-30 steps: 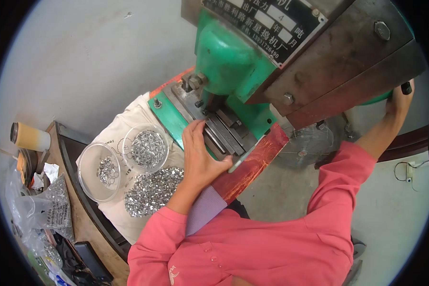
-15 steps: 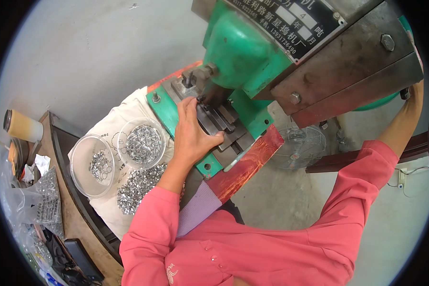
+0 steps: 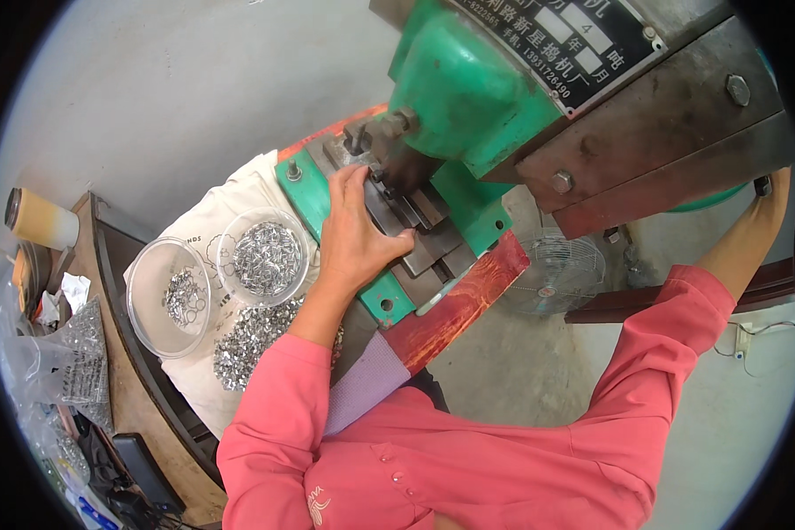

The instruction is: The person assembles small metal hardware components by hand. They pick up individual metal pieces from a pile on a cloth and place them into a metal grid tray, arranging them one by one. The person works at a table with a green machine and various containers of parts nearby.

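Note:
My left hand (image 3: 352,225) rests on the dark metal die (image 3: 393,208) of a green bench press (image 3: 468,88). Its thumb and fingers are spread apart along the die's near side, fingertips close to the slot under the ram. No piece shows between them. My right arm (image 3: 746,238) reaches up along the right side of the press head, a dark band at its wrist; the hand itself is hidden behind the machine and the picture's rim. Left of the press stand two clear plastic tubs: one (image 3: 307,265) with many shiny metal pieces, the other (image 3: 132,318) with fewer.
A heap of small metal parts (image 3: 247,344) lies on the pale cloth (image 3: 194,384) beside my left forearm. A wooden desk (image 3: 155,433) at left holds a cup (image 3: 44,221), plastic bags and a dark phone-like slab (image 3: 148,473). A floor fan (image 3: 556,269) stands beyond the red board (image 3: 459,305).
The whole view has shifted slightly, with the press a little farther right in the picture. My left hand stays at the die and my right arm stays raised by the press.

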`<action>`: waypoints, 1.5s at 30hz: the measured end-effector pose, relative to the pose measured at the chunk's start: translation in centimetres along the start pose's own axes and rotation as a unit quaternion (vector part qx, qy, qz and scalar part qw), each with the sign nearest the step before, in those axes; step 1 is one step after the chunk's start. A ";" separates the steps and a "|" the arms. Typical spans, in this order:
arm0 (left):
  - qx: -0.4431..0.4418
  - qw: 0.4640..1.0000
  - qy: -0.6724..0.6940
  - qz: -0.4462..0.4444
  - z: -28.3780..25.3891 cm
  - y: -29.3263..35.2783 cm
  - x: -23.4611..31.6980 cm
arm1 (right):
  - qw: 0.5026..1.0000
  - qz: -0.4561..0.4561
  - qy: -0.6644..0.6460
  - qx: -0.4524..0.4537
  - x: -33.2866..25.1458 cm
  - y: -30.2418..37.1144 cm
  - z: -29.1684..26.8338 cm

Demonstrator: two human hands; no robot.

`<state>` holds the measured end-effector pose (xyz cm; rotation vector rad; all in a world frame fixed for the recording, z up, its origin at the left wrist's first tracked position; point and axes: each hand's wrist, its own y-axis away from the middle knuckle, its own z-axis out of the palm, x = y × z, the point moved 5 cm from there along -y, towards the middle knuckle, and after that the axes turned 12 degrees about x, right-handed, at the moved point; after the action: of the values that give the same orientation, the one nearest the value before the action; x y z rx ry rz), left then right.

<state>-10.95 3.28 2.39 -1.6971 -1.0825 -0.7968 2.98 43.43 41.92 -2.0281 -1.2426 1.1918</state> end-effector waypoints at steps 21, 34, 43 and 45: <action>-0.001 0.999 0.025 0.033 -0.2 0.3 -1.0 | 0.955 0.043 -0.185 0.228 3.0 13.2 3.6; -0.019 0.999 0.043 0.010 0.1 0.2 -0.6 | 0.989 -0.081 -0.026 0.117 -2.6 4.4 0.0; -0.011 0.999 -0.015 0.027 0.0 -0.1 -0.4 | 0.916 -0.027 -0.167 0.365 2.4 18.1 7.2; -0.025 0.999 -0.022 0.013 0.0 -0.3 0.1 | 0.919 0.022 -0.209 0.335 1.6 17.7 6.4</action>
<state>-11.13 3.37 2.60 -1.7734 -1.0764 -0.7790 6.00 36.21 24.74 -1.3373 -0.7845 1.8331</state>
